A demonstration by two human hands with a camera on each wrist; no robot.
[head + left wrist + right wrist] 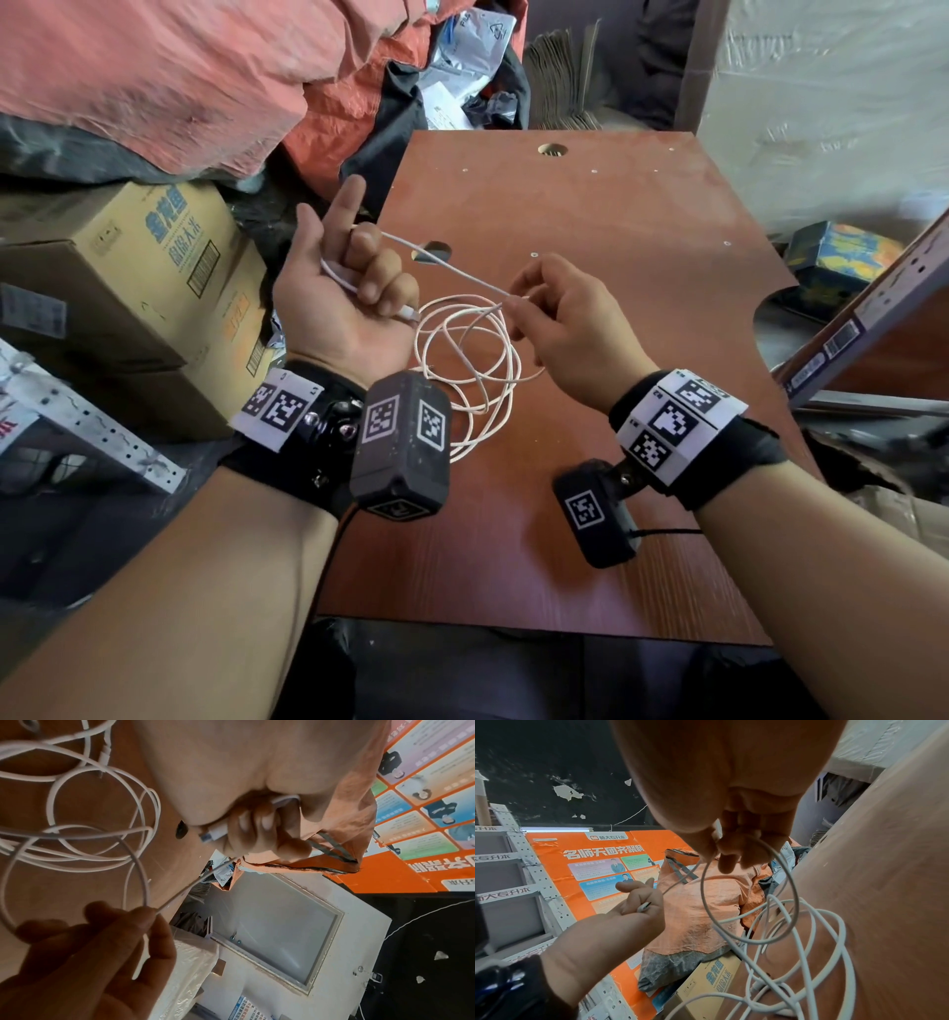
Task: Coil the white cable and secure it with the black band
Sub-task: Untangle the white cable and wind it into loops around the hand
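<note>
Above the brown board [616,216], I see the white cable [462,275] stretched taut between my two hands, its straight run slanting from upper left down to lower right. My left hand [334,288] lies palm up, three fingers curled round the cable's plug end — the connector pokes out toward the right — with the index finger straight. My right hand [565,329] pinches the cable between thumb and fingertip. Below them, the rest hangs and lies in loose, uneven loops on the board — thin, round, plain white.
</note>
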